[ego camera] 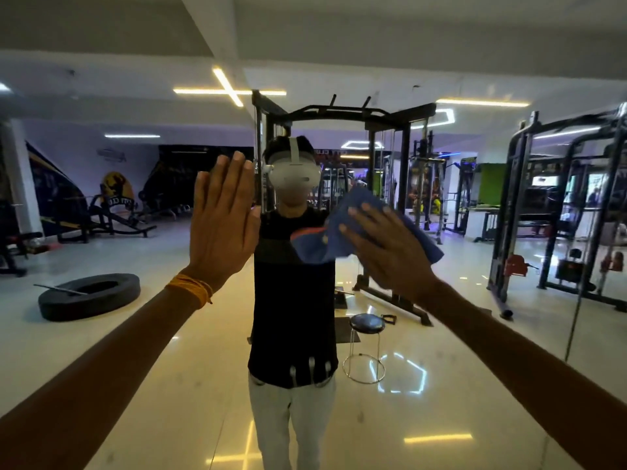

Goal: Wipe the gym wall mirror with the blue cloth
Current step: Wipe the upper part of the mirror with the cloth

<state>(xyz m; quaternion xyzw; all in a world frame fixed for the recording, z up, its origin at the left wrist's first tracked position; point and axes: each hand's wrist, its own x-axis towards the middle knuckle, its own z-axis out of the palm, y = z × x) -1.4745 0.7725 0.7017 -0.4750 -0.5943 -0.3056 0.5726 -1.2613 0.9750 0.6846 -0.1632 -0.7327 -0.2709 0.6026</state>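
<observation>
The wall mirror [135, 334] fills the whole view and shows the gym behind me. My right hand [390, 245] lies flat on the blue cloth [334, 232] and presses it against the glass at chest height, right of centre. My left hand [224, 218] rests flat on the mirror to the left of the cloth, fingers together and pointing up, holding nothing. An orange thread band circles my left wrist. Part of the cloth is hidden under my right palm.
All else is reflection: a person in a black shirt with a white headset [293, 171], a black cable machine [346, 117], a tyre [90, 295] on the floor, a round stool [368, 323], and racks [556, 212] at the right.
</observation>
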